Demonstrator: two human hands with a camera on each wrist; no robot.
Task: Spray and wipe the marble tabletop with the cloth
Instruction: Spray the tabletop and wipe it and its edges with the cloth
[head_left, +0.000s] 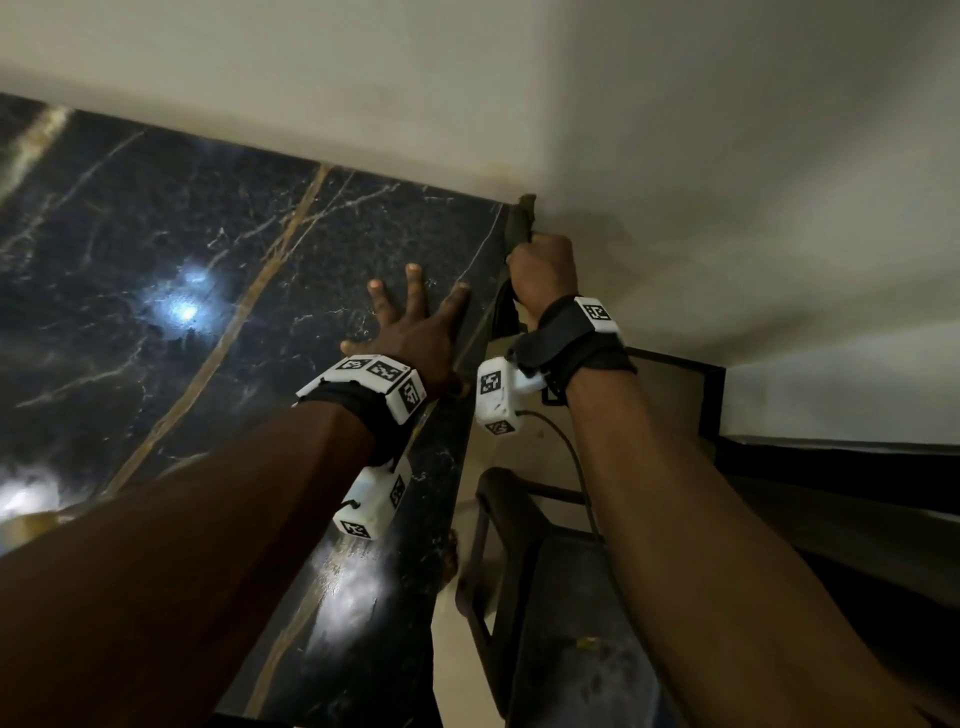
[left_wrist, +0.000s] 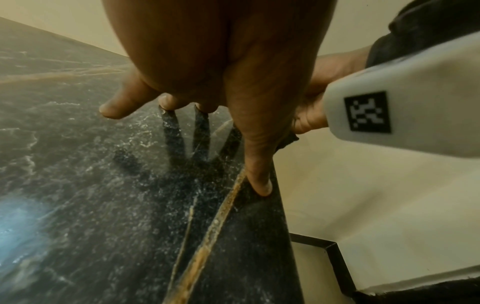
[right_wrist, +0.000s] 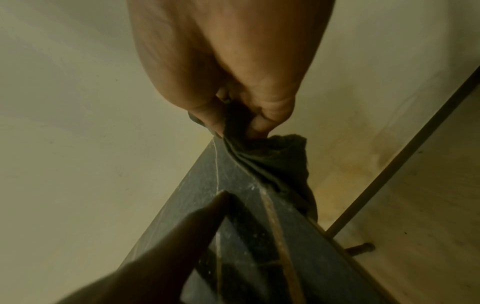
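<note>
The dark, glossy marble worktop with white and gold veins (head_left: 208, 270) runs along a pale wall (head_left: 675, 130) on its far side. The left hand (head_left: 415, 332) lies on the marble near its right edge, grip apart: fingers (left_wrist: 257, 164) spread and straight, tips touching the stone, their reflection showing beneath in the left wrist view. Just right of it, the right hand (head_left: 545, 275) is at the worktop's far right corner, its grip clamped on a dark crumpled cloth (right_wrist: 272, 162). The cloth is bunched between curled fingers and thumb, and it drapes over the marble's right edge, hanging down the side; how far it hangs is hard to judge in the dim light. White tagged wrist units (head_left: 374, 384) sit on both wrists. A dark metal-framed chair (head_left: 519, 545) stands below right, beside the worktop.
</note>
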